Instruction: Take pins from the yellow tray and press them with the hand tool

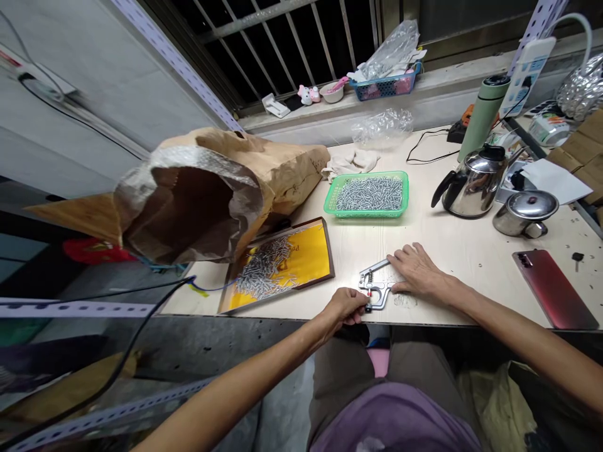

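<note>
A silver hand-press plier [377,286] lies at the front edge of the table, with a small red part by its jaws. My right hand [418,270] is closed around its handle end, fingers on the upper lever and thumb at the lower one. At the jaw end, my left hand [347,306] pinches with thumb and forefinger; anything between the fingertips is too small to make out. Left of the plier, a brown-rimmed tray [325,251] with a yellow lining holds many small metal pins [264,270]. Behind it stands a green basket [367,213] full of similar metal pins [370,193].
A large open paper sack [277,169] lies at the left, overhanging the tray's back. On the right are a steel kettle [471,188], a lidded steel cup [525,216], a green flask [483,119] and a red phone [556,289]. A white cloth [351,163] lies behind the basket.
</note>
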The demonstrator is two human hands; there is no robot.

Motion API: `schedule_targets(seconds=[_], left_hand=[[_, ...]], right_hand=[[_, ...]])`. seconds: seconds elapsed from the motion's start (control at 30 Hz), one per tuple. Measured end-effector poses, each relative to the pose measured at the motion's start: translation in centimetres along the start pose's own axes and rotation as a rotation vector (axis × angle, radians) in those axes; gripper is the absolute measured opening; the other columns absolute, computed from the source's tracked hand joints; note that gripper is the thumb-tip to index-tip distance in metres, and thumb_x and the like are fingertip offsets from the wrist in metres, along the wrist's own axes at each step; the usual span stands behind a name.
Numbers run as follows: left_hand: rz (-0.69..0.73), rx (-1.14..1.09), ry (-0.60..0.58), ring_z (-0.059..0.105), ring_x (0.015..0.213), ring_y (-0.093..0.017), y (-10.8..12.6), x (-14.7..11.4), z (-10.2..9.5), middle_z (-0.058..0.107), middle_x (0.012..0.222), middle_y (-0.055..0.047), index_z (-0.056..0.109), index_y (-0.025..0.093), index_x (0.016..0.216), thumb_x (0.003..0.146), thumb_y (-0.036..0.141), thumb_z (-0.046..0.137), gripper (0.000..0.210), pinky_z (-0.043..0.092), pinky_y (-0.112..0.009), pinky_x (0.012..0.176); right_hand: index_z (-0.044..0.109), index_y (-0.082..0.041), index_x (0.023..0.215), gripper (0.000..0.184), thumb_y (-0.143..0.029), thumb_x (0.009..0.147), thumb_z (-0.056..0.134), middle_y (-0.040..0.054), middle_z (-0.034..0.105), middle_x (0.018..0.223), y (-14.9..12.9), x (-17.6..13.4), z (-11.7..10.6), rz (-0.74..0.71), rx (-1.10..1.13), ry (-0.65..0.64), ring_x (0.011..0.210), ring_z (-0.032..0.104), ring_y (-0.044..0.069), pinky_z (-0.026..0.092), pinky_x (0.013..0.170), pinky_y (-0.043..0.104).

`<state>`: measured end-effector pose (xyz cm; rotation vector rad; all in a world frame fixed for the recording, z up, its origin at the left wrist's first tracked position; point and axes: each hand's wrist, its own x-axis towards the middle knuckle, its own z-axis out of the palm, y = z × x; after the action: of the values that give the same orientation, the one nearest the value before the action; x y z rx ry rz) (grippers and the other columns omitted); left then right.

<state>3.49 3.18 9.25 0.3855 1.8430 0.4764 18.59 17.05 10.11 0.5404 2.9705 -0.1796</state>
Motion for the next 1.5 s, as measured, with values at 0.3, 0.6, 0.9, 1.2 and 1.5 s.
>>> schedule_targets(seconds=[0.3,0.6,0.9,1.2,1.5], left_hand=[[-0.01,0.01,-0.035,0.045,0.035,-0.003,0.1,-0.5,-0.1,0.05,0.045,0.008,0.056,0.014,0.066,0.071,0.03,0.068,0.022,0.03,-0.016,0.038],[-0.001,0.008,-0.028,0.046,0.038,-0.004,-0.3,-0.3,0.1,0.051,0.049,0.007,0.056,0.014,0.067,0.071,0.036,0.07,0.026,0.032,-0.017,0.04],[0.858,0.74,0.488,0.057,0.092,-0.02,-0.3,-0.5,1.5,0.064,0.096,-0.006,0.063,0.019,0.098,0.083,0.033,0.059,0.021,0.048,-0.033,0.079],[1.035,1.114,0.221,0.05,0.103,-0.025,3.5,2.2,2.5,0.056,0.113,-0.01,0.043,0.019,0.126,0.074,0.037,0.071,0.062,0.045,-0.041,0.09],[0.891,1.136,0.224,0.052,0.096,-0.022,4.9,1.7,2.9,0.058,0.093,-0.007,0.062,0.017,0.094,0.085,0.03,0.058,0.016,0.047,-0.033,0.078]], right_hand=[[0.047,-0.011,0.129,0.076,-0.062,0.076,0.062,0.0164,0.053,0.123,1.0,-1.0,0.5,-0.008,0.123,0.031,0.111,0.044,0.032,0.03,0.097,0.047],[0.043,-0.007,0.131,0.079,-0.049,0.072,0.073,0.0162,0.053,0.123,0.8,-1.3,0.5,0.0,0.156,-0.008,0.113,0.045,0.03,0.028,0.103,0.045],[0.056,-0.011,0.112,0.044,-0.039,0.08,0.068,0.0117,0.059,0.103,-0.6,-1.9,0.2,0.028,0.131,0.009,0.096,0.051,0.025,0.041,0.081,0.034],[0.051,-0.01,0.121,0.064,-0.033,0.068,0.079,0.0135,0.056,0.113,-0.9,-3.1,-0.8,0.125,0.161,-0.035,0.103,0.05,0.026,0.044,0.086,0.035],[0.065,-0.016,0.089,0.009,-0.021,0.088,0.058,0.0086,0.063,0.09,-0.4,-1.4,-0.4,0.104,0.104,-0.074,0.089,0.055,0.021,0.04,0.074,0.03]])
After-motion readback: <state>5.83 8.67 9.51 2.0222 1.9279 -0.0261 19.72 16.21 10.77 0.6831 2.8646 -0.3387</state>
